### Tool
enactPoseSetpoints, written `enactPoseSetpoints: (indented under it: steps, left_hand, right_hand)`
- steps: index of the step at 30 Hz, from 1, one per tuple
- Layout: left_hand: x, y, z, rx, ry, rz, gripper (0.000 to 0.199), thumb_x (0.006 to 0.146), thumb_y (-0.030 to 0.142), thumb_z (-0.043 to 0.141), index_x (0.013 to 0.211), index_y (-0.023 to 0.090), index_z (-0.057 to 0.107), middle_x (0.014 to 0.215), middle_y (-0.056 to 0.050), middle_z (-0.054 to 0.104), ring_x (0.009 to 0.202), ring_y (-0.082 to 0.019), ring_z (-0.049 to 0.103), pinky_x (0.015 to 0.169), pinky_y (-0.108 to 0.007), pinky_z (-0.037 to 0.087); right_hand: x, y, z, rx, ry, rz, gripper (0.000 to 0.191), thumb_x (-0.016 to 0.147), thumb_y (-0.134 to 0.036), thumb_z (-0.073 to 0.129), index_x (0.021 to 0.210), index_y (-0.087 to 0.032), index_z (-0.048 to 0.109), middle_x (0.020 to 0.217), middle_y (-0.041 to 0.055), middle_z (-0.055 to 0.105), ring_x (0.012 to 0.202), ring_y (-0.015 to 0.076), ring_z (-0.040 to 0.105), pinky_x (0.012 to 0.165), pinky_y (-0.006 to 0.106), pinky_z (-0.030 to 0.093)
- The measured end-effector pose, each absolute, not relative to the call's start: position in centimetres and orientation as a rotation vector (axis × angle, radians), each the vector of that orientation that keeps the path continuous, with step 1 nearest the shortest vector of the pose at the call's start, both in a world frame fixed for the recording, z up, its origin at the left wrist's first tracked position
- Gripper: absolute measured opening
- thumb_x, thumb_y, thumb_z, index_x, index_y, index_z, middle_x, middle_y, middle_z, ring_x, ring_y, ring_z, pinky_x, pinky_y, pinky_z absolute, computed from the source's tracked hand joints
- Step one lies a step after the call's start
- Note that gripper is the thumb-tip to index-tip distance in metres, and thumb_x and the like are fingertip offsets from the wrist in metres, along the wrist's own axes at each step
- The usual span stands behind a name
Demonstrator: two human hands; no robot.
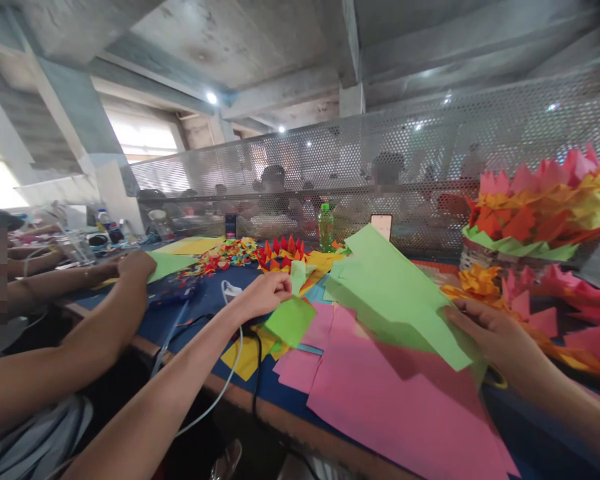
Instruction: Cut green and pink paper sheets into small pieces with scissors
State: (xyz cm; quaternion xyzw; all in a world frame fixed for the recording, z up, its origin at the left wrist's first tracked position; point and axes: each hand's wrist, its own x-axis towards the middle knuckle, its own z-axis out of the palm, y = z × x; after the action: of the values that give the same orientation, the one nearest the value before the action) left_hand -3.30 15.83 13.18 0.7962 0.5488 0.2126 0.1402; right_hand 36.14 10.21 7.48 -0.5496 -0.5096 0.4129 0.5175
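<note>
My left hand (267,293) is closed, pinching a small light green paper piece (299,277). My right hand (485,327) holds the right end of a large light green sheet (390,287), thumb on top and fingers around its edge. The sheet is raised and tilted above large pink sheets (395,400). Below my left hand lie a brighter green square (291,321) and yellow pieces (247,353). Scissors may be at my right hand; only a yellow loop shows there, too unclear to name.
A basket of folded paper (535,213) stands at the right. Behind are a green bottle (325,227), a phone (381,225) and a perforated metal divider (430,160). Cables (237,360) cross the table edge. A co-worker's arm (105,320) reaches in from the left.
</note>
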Motion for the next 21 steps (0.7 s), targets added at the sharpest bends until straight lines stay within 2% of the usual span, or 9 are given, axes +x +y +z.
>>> enactPoseSetpoints:
  steps: [2, 5, 10, 15, 19, 21]
  left_hand:
    - [-1.7, 16.2, 13.0, 2.132, 1.571, 0.873, 0.006, 0.076, 0.022, 0.056, 0.073, 0.018, 0.053, 0.049, 0.007, 0.048, 0.048, -0.009, 0.044, 0.051, -0.020, 0.033]
    - [1.8, 16.4, 12.7, 1.799, 1.437, 0.996, 0.012, 0.076, 0.026, 0.060, 0.077, 0.019, 0.051, 0.052, 0.007, 0.049, 0.046, -0.009, 0.047, 0.045, -0.018, 0.036]
    - [8.6, 16.5, 11.9, 1.298, 1.143, 0.953, 0.019, 0.074, 0.023, 0.067, 0.078, 0.019, 0.049, 0.056, 0.005, 0.052, 0.048, -0.010, 0.054, 0.048, -0.022, 0.049]
    - [13.7, 17.2, 10.1, 1.123, 1.044, 0.833, 0.018, 0.076, 0.019, 0.067, 0.078, 0.017, 0.049, 0.056, 0.003, 0.054, 0.047, -0.010, 0.056, 0.052, -0.025, 0.052]
    - [15.4, 17.5, 8.7, 1.086, 0.960, 0.775, 0.017, 0.078, 0.018, 0.065, 0.079, 0.016, 0.049, 0.069, -0.001, 0.062, 0.056, -0.010, 0.060, 0.057, -0.025, 0.054]
    - [15.7, 17.2, 8.2, 1.069, 0.925, 0.778, 0.019, 0.076, 0.020, 0.067, 0.079, 0.017, 0.049, 0.066, 0.001, 0.060, 0.055, -0.009, 0.059, 0.060, -0.026, 0.054]
  right_hand:
    - [36.2, 10.2, 7.2, -1.299, -1.238, 1.018, 0.035, 0.070, -0.053, 0.071, 0.084, -0.021, 0.065, 0.062, -0.0023, 0.063, 0.047, 0.0102, 0.052, 0.041, 0.019, 0.038]
    - [36.2, 10.5, 6.8, -1.282, -1.261, 0.991, 0.037, 0.071, -0.054, 0.070, 0.083, -0.020, 0.064, 0.061, -0.0031, 0.063, 0.045, 0.0098, 0.052, 0.041, 0.019, 0.037]
    - [36.1, 10.9, 6.4, -1.209, -1.267, 0.976, 0.037, 0.070, -0.054, 0.069, 0.083, -0.020, 0.062, 0.062, -0.0021, 0.066, 0.049, 0.0126, 0.056, 0.044, 0.021, 0.041]
    - [35.9, 11.1, 6.1, -1.197, -1.237, 0.884, 0.037, 0.075, -0.053, 0.064, 0.092, -0.021, 0.060, 0.066, -0.0022, 0.067, 0.053, 0.0148, 0.059, 0.048, 0.023, 0.044]
    - [35.4, 11.0, 5.9, -1.170, -1.172, 0.838, 0.039, 0.076, -0.053, 0.064, 0.098, -0.021, 0.062, 0.082, 0.0020, 0.071, 0.076, 0.0200, 0.066, 0.063, 0.028, 0.051]
    - [35.1, 10.8, 5.7, -1.186, -1.056, 0.805, 0.043, 0.073, -0.054, 0.067, 0.100, -0.021, 0.064, 0.096, 0.0041, 0.072, 0.094, 0.0239, 0.065, 0.075, 0.031, 0.053]
